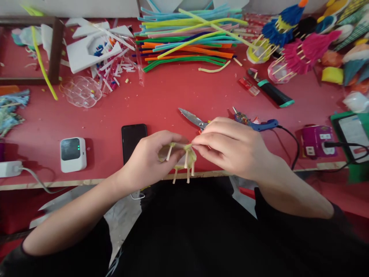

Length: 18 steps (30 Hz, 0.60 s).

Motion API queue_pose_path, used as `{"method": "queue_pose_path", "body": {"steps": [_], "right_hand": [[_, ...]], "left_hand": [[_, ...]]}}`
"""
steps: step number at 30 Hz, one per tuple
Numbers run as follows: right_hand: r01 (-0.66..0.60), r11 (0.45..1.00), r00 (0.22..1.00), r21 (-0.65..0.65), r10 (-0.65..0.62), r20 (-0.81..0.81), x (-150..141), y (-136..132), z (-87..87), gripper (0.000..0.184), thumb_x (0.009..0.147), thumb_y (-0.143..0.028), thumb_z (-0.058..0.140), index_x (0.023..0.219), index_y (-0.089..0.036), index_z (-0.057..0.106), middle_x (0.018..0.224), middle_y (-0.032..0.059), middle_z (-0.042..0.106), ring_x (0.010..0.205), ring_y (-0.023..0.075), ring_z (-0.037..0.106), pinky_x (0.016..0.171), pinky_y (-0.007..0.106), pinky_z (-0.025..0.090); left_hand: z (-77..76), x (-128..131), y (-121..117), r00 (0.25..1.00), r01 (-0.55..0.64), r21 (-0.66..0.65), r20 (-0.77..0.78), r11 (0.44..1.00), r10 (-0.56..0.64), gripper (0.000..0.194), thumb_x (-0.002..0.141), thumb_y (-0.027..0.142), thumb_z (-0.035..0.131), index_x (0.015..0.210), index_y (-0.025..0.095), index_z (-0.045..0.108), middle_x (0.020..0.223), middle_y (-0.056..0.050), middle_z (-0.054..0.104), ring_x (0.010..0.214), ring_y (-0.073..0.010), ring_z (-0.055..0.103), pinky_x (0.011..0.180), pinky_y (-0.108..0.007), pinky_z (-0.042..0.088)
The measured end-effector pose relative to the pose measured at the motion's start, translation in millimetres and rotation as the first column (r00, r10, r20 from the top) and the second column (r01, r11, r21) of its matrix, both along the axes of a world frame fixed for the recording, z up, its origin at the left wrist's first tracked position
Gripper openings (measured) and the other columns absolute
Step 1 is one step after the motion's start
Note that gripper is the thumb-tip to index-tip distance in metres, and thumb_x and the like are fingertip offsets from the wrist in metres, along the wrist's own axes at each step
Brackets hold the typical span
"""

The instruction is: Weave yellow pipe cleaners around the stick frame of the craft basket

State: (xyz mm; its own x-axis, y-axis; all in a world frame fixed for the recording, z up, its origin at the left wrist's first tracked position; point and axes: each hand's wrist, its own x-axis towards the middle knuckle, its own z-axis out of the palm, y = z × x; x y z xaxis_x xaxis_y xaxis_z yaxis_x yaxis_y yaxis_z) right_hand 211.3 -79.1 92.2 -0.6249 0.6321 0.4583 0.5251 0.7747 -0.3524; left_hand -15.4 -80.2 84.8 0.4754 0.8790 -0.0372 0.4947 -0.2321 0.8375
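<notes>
Close to the table's front edge, my left hand (158,156) is closed around a small pale-yellow craft piece (181,164) with several short wooden sticks standing out of it. Its fingers cover much of the piece. My right hand (235,148) pinches at the piece's right upper rim, where a yellowish strand (188,146) runs round the sticks. What exactly lies between those fingertips is too small to make out. Scissors (192,118) lie with open blades just beyond my right hand, which hides their handles. A blue glue gun (259,125) rests behind the same hand.
A black phone (133,138) and a white device with a screen (73,154) lie to the left. Colourful pipe cleaners (187,38) are heaped at the back. A black-green utility knife (275,93), pink craft figure (308,54) and purple power adapter (318,141) are at right.
</notes>
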Motion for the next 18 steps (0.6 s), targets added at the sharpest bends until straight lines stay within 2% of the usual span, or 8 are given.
{"method": "queue_pose_path", "body": {"steps": [4, 7, 12, 15, 18], "right_hand": [[0.096, 0.995, 0.994, -0.001, -0.095, -0.060, -9, -6, -1.0, 0.013, 0.094, -0.008, 0.062, 0.089, -0.018, 0.067, 0.077, 0.0027, 0.071, 0.073, 0.0142, 0.066, 0.072, 0.028, 0.057], [0.162, 0.986, 0.983, -0.038, -0.164, -0.085, -13, -10, -1.6, 0.015, 0.094, -0.008, 0.062, 0.087, -0.022, 0.066, 0.074, -0.0004, 0.071, 0.070, 0.0124, 0.066, 0.071, 0.026, 0.056], [0.201, 0.956, 0.961, -0.214, -0.234, -0.147, -15, -14, -1.1, 0.017, 0.095, -0.012, 0.061, 0.086, -0.026, 0.066, 0.078, -0.0012, 0.074, 0.071, 0.0128, 0.068, 0.071, 0.027, 0.056], [0.178, 0.956, 0.968, -0.232, -0.213, -0.134, -14, -15, -1.6, 0.017, 0.097, -0.014, 0.059, 0.089, -0.026, 0.068, 0.080, -0.0002, 0.074, 0.074, 0.0149, 0.069, 0.075, 0.031, 0.058], [0.123, 0.980, 0.984, -0.155, -0.141, -0.113, -11, -15, -2.9, 0.017, 0.098, -0.012, 0.058, 0.092, -0.024, 0.069, 0.082, 0.0020, 0.074, 0.079, 0.0167, 0.070, 0.080, 0.034, 0.059]], "left_hand": [[2.4, -1, -1, 0.998, -0.045, 0.035, -0.035, 0.998, 0.047, 0.015, 0.090, 0.014, 0.065, 0.103, 0.021, 0.072, 0.090, 0.000, 0.076, 0.071, -0.0109, 0.066, 0.069, -0.023, 0.055], [2.8, -2, -2, 0.997, -0.074, 0.033, -0.028, 0.997, 0.075, 0.015, 0.091, 0.017, 0.065, 0.104, 0.021, 0.071, 0.090, 0.000, 0.076, 0.073, -0.0121, 0.068, 0.068, -0.024, 0.055], [2.2, -2, -3, 0.990, -0.123, -0.043, 0.067, 0.991, 0.126, 0.011, 0.091, 0.023, 0.067, 0.102, 0.022, 0.071, 0.092, -0.002, 0.078, 0.080, -0.0153, 0.071, 0.072, -0.027, 0.058], [1.5, -2, -3, 0.980, -0.146, -0.132, 0.119, 0.980, 0.162, 0.014, 0.090, 0.026, 0.068, 0.103, 0.021, 0.072, 0.096, -0.004, 0.079, 0.086, -0.0182, 0.074, 0.076, -0.030, 0.061], [1.2, -2, -4, 0.974, -0.151, -0.186, 0.141, 0.971, 0.179, 0.013, 0.089, 0.025, 0.069, 0.102, 0.021, 0.072, 0.097, -0.004, 0.079, 0.088, -0.0189, 0.075, 0.079, -0.031, 0.062]]}}
